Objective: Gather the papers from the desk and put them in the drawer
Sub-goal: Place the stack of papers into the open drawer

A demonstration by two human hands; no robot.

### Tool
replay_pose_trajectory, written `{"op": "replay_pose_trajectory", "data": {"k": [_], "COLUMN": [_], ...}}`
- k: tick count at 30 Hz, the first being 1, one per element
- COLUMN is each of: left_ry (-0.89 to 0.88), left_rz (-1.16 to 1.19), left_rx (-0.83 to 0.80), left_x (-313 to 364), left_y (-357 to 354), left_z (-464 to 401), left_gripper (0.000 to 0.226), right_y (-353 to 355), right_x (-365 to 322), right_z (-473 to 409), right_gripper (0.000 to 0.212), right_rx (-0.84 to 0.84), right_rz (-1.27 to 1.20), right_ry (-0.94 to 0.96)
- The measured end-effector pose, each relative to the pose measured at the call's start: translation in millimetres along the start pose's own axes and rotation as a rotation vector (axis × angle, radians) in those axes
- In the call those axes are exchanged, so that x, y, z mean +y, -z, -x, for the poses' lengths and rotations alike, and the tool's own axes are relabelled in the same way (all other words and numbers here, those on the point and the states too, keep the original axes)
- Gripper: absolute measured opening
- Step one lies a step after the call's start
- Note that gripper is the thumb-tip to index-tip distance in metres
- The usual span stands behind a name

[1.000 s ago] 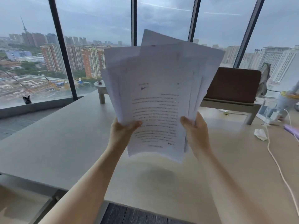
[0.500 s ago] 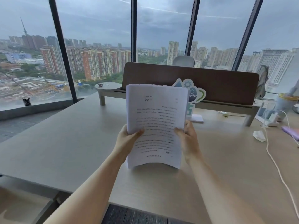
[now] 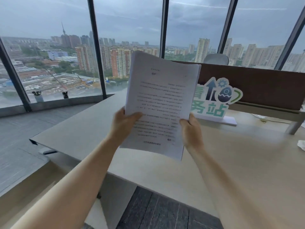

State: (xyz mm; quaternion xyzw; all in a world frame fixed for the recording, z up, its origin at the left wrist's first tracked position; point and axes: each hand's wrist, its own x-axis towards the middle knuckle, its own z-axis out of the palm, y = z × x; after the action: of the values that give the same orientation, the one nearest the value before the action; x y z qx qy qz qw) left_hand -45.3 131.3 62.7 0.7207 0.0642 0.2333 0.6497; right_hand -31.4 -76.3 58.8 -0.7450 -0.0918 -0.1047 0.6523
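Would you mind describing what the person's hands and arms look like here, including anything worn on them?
Both arms are bare from the bottom of the frame to the wrists, with no sleeve in view. The left hand and the right hand wear no gloves, and no watch, bracelet or ring shows on the visible parts. The nails are too small to judge.

Both arms raised forward; left hand (image 3: 125, 123) and right hand (image 3: 191, 129) grip closed.

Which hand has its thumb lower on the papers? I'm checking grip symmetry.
The right hand: it pinches the papers nearer their bottom edge; the left hand grips higher.
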Motion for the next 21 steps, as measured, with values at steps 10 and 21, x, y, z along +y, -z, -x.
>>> {"op": "replay_pose_trajectory", "data": {"k": [10,21], "left_ry": [0.224,0.584], "left_rz": [-0.425,-0.896], "left_rx": [0.121,0.160], "left_x": [-32,-152], "left_y": [276,408], "left_z": [56,132], "left_gripper": [0.031,0.026], "right_y": [-198,-336], "right_x": [-24,74], "right_z": [118,228], "right_gripper": [0.027,0.016], "right_rx": [-0.646,-0.841], "right_rz": [0.099,0.068], "right_ry": [-0.096,-0.629]}}
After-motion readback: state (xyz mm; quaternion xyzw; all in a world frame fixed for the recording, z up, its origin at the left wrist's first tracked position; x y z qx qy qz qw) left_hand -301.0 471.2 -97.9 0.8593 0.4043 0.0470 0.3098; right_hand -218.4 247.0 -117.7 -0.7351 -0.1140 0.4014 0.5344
